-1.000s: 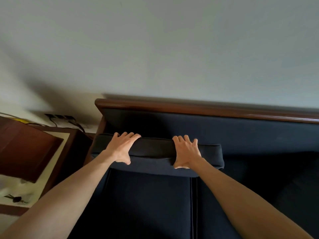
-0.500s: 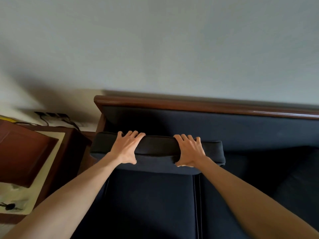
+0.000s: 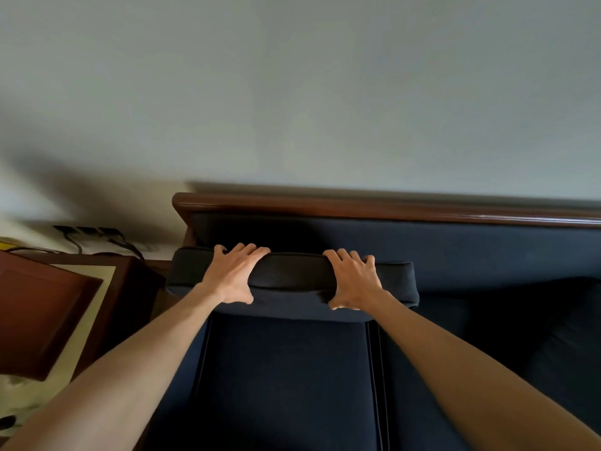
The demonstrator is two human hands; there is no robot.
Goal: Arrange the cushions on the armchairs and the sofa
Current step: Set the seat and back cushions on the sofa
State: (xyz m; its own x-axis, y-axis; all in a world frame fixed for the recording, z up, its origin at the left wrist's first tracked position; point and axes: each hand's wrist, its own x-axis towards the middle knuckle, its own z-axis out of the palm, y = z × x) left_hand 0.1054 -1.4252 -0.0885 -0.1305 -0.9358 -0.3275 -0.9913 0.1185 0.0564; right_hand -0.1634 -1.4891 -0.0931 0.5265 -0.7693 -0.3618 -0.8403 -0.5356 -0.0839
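We hold a dark navy back cushion (image 3: 292, 281) by its upper edge, standing it on the sofa (image 3: 487, 255) at the sofa's left end. Our left hand (image 3: 232, 276) wraps that edge near the cushion's left part, fingers (image 3: 250, 252) curled over the top toward the backrest and thumb pressed on the near face; its grip is clenched on the cushion. Our right hand (image 3: 353, 281) does the same further right, fingers over the top, thumb low on the front, also grasping the cushion. The fabric between our hands is squeezed into a shallow dip.

The cushion stands upright on the back of the left seat cushion (image 3: 283, 379), just in front of the upholstered backrest (image 3: 455, 245); a dark gap shows behind its left part, and we cannot tell whether it touches the backrest. A polished wooden rail (image 3: 357, 206) caps the backrest, against a pale wall (image 3: 292, 92). A seam (image 3: 374, 369) separates the left seat cushion from the next one to the right.

To the left of the sofa stands a brown side bench with a light inset top (image 3: 97, 307), and a reddish-brown wooden panel (image 3: 39, 314) lies over it. Behind it, dark plugs and cables (image 3: 94, 234) sit at the wall.
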